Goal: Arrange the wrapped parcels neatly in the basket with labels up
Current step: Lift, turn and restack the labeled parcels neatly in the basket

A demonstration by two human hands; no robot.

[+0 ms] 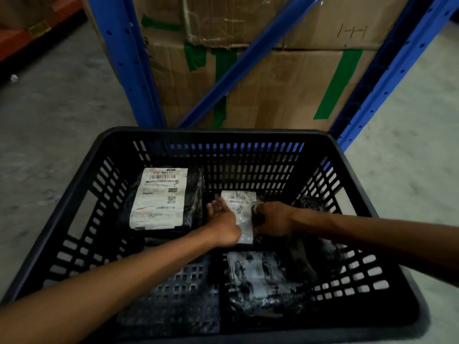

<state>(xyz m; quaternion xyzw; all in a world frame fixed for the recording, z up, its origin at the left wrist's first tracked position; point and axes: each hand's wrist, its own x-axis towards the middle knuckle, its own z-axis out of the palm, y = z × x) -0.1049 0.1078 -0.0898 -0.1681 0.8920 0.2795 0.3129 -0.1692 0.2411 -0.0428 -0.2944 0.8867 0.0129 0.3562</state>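
Progress: mid-task | Done: large parcel (159, 198) label-up, basket (173, 137) far-left | Now: left hand (223, 220) flat, open, right hand (272, 218) clamped on middle parcel (242, 214) | Left: near parcel (258, 279), label unclear

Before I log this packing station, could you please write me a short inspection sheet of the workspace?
Surface: black slotted basket on a grey concrete floor.
Job's things: large parcel at far left, label up; middle parcel label up, under both hands; near parcel label up, blurred.
Clutter: nothing seen in the basket; a small white scrap on the floor.
Hands: left hand flat, open on the middle parcel; right hand gripping its dark wrapped edge.
Cables: nothing seen.
Surroundings: blue rack frame, taped cardboard cartons.
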